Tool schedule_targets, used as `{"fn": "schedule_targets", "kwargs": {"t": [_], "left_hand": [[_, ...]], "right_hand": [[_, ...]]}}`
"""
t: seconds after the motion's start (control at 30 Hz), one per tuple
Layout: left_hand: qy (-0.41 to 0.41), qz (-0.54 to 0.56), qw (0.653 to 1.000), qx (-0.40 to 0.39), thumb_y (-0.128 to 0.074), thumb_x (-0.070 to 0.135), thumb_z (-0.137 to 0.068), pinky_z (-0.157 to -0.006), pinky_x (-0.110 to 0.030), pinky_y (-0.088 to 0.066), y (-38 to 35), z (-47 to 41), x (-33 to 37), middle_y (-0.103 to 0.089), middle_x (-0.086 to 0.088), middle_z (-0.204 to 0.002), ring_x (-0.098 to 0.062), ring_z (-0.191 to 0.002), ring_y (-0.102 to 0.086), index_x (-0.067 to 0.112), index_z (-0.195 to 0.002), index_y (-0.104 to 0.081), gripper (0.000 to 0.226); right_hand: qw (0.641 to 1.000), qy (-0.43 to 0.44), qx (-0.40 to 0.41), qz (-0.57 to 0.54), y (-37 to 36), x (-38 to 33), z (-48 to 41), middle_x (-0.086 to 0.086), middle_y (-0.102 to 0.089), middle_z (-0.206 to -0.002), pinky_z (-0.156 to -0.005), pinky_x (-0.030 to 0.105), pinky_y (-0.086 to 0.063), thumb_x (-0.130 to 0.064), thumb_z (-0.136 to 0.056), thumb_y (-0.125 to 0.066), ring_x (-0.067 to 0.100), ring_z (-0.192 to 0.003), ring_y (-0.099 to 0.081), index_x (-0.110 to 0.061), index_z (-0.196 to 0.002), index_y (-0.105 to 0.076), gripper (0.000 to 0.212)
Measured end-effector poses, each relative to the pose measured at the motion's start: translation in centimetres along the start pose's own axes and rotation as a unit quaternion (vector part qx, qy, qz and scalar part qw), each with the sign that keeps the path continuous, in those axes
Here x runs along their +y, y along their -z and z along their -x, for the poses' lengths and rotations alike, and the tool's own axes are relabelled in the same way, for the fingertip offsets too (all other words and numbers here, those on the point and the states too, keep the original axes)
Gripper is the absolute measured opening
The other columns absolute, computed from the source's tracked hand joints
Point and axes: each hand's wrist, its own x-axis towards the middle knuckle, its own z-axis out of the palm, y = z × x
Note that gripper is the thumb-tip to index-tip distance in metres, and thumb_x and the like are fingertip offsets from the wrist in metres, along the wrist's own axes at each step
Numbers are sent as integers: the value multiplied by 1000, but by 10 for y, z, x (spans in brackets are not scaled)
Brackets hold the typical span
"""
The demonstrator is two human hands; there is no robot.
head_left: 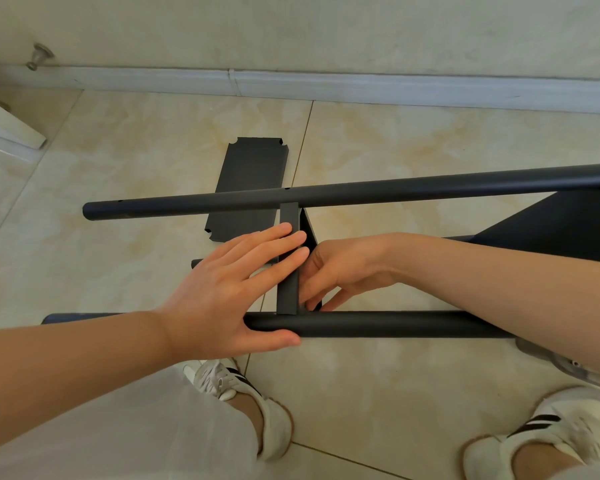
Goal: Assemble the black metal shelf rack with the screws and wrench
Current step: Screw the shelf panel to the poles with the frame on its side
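Head view, matte black rack (343, 194) tubes, left hand (229, 289) flat open on shelf edge (288, 271), right hand (343, 268) grip unclear

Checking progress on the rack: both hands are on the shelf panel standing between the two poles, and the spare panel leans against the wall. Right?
Not quite. In the head view the spare panel lies flat on the floor, not against the wall. Both the left hand and right hand are on the upright shelf panel between the poles.

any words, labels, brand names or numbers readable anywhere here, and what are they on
None can be read.
Black tubes and loose shelf panel: plain, no label or marking visible.
Shoes: dark stripes only, no readable brand text.
Wall and floor tiles: no signs.
Left hand and right hand cover part of the shelf edge; anything beneath is hidden.
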Motion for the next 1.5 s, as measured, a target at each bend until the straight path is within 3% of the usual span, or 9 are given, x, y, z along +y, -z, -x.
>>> {"fn": "schedule_targets", "kwargs": {"t": [0.27,0.53,0.83,1.07,1.3,1.43,1.5], "left_hand": [[-2,2,1000,5,-62,67,-83,-110,-51,-42,0,-1,1,-42,-8,-155,-27,-147,-33,11,-148,-42,87],[-2,-1,1000,2,-60,68,-84,-113,-47,-39,0,0,0,-39,-6,-156,-25,-148,-30,12,-149,-41,88],[-2,-2,1000,4,-61,68,-84,-114,-46,-38,0,0,0,-39,-6,-156,-24,-149,-30,12,-149,-41,88],[-3,-5,1000,1,-61,68,-83,-113,-47,-39,0,0,0,-39,-6,-156,-25,-148,-30,12,-149,-41,88],[-3,-6,1000,3,-60,68,-84,-114,-45,-38,0,0,0,-40,-6,-156,-25,-148,-31,11,-148,-42,88],[-2,-9,1000,2,-61,67,-83,-113,-46,-39,1,0,1,-41,-7,-155,-25,-148,-31,11,-148,-44,88],[-2,-9,1000,3,-62,67,-83,-113,-47,-40,1,-1,1,-41,-7,-155,-25,-148,-32,10,-148,-44,88]], "right_hand": [[1000,0,-19,-18,2,1,0,0,-74,-95,-100,37,-51,-12,-93,-65,14,-97,-67,-14,-92,-74,10],[1000,-12,3,15,-1,1,-3,-2,-75,-93,-101,39,-51,-21,-94,-65,12,-94,-68,-12,-100,-73,14],[999,-6,-32,-22,4,4,-3,-2,-75,-91,-98,36,-51,-14,-93,-65,12,-93,-68,-18,-86,-76,14],[1000,-14,-23,-4,2,4,-7,0,-75,-92,-98,37,-53,-19,-93,-65,13,-90,-68,-6,-106,-72,19],[998,-3,-56,-34,7,6,-6,0,-74,-98,-98,36,-51,-13,-92,-65,14,-99,-67,-18,-89,-76,12],[998,-6,-52,-36,6,7,-7,0,-74,-93,-95,35,-52,-14,-93,-65,15,-95,-67,-15,-90,-75,11],[998,-9,-49,-27,6,6,-7,1,-75,-95,-94,35,-53,-17,-94,-64,14,-93,-68,-9,-99,-73,13]]}}
